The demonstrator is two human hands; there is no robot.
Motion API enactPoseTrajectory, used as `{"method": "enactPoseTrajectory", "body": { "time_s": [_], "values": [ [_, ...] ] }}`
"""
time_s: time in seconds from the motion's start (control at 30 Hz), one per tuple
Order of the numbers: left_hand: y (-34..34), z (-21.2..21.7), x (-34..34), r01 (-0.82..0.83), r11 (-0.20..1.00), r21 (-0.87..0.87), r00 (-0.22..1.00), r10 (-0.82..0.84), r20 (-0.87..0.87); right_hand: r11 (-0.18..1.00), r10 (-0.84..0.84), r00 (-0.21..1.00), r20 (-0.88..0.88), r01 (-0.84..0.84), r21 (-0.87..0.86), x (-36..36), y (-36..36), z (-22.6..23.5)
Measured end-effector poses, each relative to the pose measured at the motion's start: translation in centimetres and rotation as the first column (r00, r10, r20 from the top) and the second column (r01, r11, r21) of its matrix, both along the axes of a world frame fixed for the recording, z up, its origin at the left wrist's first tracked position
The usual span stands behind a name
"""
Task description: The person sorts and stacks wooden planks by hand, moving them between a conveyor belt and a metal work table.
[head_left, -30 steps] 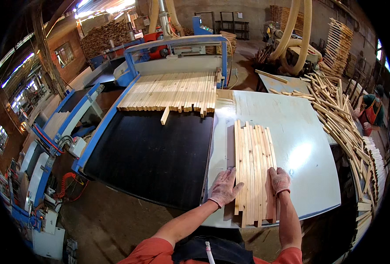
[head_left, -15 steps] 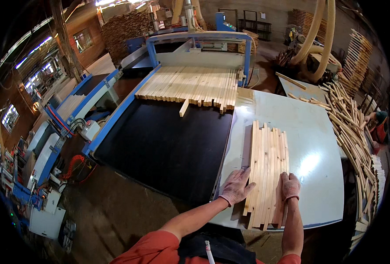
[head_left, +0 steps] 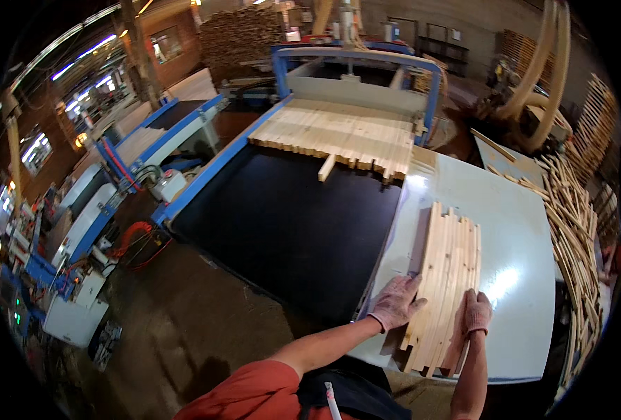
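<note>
Several pale wooden strips lie side by side lengthwise on a light, glossy tabletop, their ends uneven. Along their left edge rests my left hand, in a pinkish knitted glove, its fingers stretched out and thumb spread over the outer strip. My right hand, gloved alike, presses against the right edge with its fingers bent and close together, gripping the outer strip's side. Part of its fingers is hidden.
Left of the tabletop runs a black conveyor belt with a blue frame. A packed row of strips lies on it before the blue machine gantry, one strip jutting out. Loose strips are heaped at the right.
The whole view has shifted, so the scene sits farther right and the person at the far right is mostly out of sight. Both hands stay at the strips' sides.
</note>
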State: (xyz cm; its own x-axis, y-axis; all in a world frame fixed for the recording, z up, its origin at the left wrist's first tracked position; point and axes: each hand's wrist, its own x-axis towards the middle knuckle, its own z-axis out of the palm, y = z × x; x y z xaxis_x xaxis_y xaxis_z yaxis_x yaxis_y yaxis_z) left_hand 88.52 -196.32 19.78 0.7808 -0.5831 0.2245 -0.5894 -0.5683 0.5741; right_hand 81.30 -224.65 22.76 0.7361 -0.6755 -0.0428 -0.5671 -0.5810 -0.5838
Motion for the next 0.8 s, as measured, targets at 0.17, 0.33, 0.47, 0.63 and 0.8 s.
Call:
{"method": "enactPoseTrajectory", "body": {
  "time_s": [0.17,0.33,0.47,0.63,0.8],
  "values": [
    [0.4,0.3,-0.1,-0.012,0.996,0.088,1.0,0.013,-0.017,0.997,0.033,0.999,0.029,-0.031,-0.067,0.3,-1.1,-2.6],
    [0.5,0.5,-0.3,0.016,0.996,0.085,0.998,-0.01,-0.068,0.999,0.02,0.998,0.052,-0.018,-0.05,0.5,-1.9,-3.8],
    [0.7,0.4,-0.2,0.017,0.997,0.08,0.996,-0.01,-0.088,1.0,0.025,0.999,0.045,-0.025,-0.003,0.9,-1.6,-3.5],
    [0.8,2.0,-0.4,0.036,0.996,0.079,0.993,-0.027,-0.118,0.997,0.037,0.996,0.077,-0.032,-0.068,0.8,-3.5,-5.8],
    [1.2,1.9,-0.6,0.008,0.999,0.045,0.994,-0.003,-0.113,0.998,0.055,0.997,0.053,-0.057,0.035,0.9,-1.8,-3.6]
  ]
}}
